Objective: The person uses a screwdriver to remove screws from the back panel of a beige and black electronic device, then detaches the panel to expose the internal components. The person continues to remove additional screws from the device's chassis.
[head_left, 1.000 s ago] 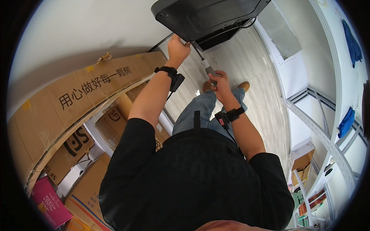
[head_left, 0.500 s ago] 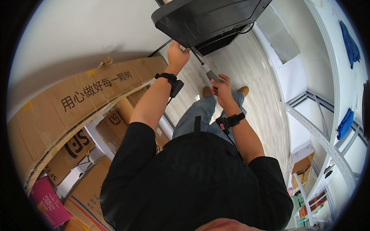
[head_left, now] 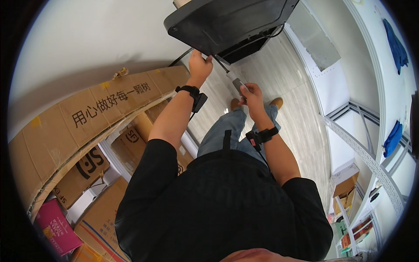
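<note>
A large black plastic-cased unit (head_left: 231, 26) with a rounded corner juts in at the top. My left hand (head_left: 199, 66) is at its lower edge, fingers curled and thumb up; what they grip is hidden. A thin dark rod (head_left: 221, 63) slants down from that edge, beside the left hand. In my right hand (head_left: 252, 94) is a slim grey-and-white tool (head_left: 237, 83), its handle pinched by bent fingers. It lines up with the rod's lower end; whether the two are joined I cannot tell.
Brown cardboard boxes (head_left: 94, 102) fill a rack at my left, with a magenta box (head_left: 56, 227) low down. A cable (head_left: 279, 31) loops under the unit. White metal shelving (head_left: 355, 139) stands at the right, with blue cloths (head_left: 395, 48). Pale wood-look floor (head_left: 301, 109) lies below.
The black unit sits slightly further left and higher in the view. My right fingers have closed further around the tool's handle. My left hand stays at the unit's edge.
</note>
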Demonstrator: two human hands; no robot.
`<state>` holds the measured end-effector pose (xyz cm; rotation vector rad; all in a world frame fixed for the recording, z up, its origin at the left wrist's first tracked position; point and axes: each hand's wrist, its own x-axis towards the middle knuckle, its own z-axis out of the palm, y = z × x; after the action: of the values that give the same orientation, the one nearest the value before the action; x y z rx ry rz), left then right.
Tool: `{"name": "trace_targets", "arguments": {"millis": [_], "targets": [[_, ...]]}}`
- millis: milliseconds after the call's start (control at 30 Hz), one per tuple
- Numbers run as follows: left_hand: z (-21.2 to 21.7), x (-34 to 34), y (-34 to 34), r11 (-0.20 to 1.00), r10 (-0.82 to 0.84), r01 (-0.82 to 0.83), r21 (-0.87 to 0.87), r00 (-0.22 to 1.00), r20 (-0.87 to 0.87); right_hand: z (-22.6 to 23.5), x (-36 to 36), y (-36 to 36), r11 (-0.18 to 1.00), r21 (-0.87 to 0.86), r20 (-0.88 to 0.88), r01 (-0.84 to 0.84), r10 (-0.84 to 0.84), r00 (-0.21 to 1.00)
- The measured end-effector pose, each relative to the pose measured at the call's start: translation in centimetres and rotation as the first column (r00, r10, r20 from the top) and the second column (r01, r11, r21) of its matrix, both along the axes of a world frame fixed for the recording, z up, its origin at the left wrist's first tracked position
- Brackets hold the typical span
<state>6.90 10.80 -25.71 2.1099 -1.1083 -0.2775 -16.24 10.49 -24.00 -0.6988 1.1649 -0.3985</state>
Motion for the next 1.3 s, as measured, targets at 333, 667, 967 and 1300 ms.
{"name": "trace_targets", "arguments": {"millis": [333,667,967,1300], "targets": [[-1.1,0.3,-0.2,0.988,-0.056,0.082,-0.129,0.979,0.197,-3.2,-0.8,-0.8,0.884,-0.376,-0.095,-0.277,0.261,0.961],[-0.1,-0.7,-0.3,0.996,-0.01,0.018,-0.088,0.996,0.092,2.8,0.8,-2.0,0.955,0.247,0.038,-0.164,0.159,0.986],[-0.6,-1.1,-0.5,0.99,0.024,-0.012,-0.141,0.996,0.084,2.5,0.6,-2.2,0.93,0.326,0.251,-0.17,0.089,0.964],[-1.1,-1.9,-0.9,0.979,0.089,-0.09,-0.184,0.996,-0.014,1.7,-5.9,-1.7,0.953,0.214,0.15,-0.215,0.185,0.971]]}}
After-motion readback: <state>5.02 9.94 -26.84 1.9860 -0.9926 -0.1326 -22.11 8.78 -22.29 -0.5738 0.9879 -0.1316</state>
